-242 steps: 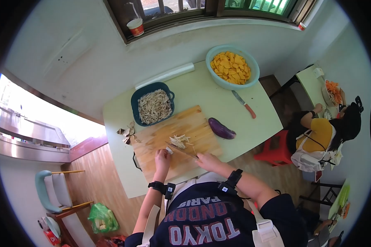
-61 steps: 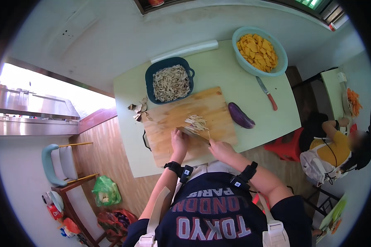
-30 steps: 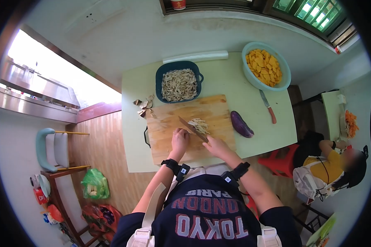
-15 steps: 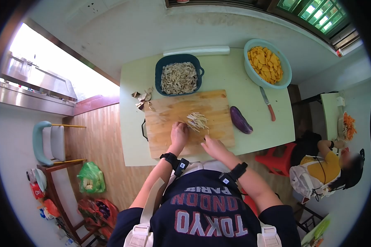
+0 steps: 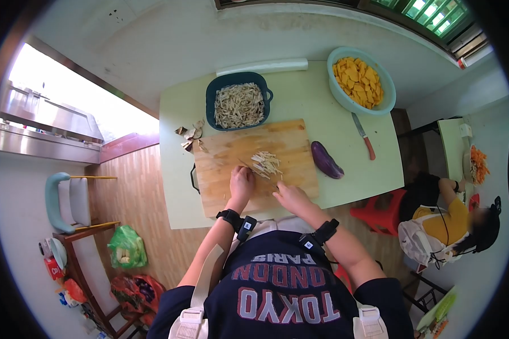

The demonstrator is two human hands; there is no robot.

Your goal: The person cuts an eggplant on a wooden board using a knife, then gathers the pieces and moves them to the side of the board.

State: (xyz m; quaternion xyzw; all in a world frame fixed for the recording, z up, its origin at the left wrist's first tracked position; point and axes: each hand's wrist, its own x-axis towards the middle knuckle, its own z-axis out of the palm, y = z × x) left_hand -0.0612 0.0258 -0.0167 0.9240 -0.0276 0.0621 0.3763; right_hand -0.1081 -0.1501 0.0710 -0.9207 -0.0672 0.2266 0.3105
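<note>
My left hand [image 5: 242, 183] is closed, its fingertips pressed down on the wooden cutting board [image 5: 220, 198]; what lies under them is hidden. My right hand [image 5: 292, 198] is wrapped round the dark handle of a knife [image 5: 277, 187], its blade seen nearly edge-on and hard to make out. Just beyond both hands lies a small pile of thin pale strips [image 5: 266, 163], some with dark edges, like cut eggplant. A whole purple eggplant [image 5: 327, 160] rests on the table to the right of the board.
Behind the board stands a dark blue basket [image 5: 210, 107] full of pale strips. A light blue basin [image 5: 389, 104] holds orange slices. A red-handled knife [image 5: 369, 148] lies at right; dark scraps [image 5: 192, 134] at left. A seated person [image 5: 444, 226] works at another table.
The view has shifted slightly, so the table and its things sit a little further left and up. Both hands stay at the board beside the strips, with only slight movement.
</note>
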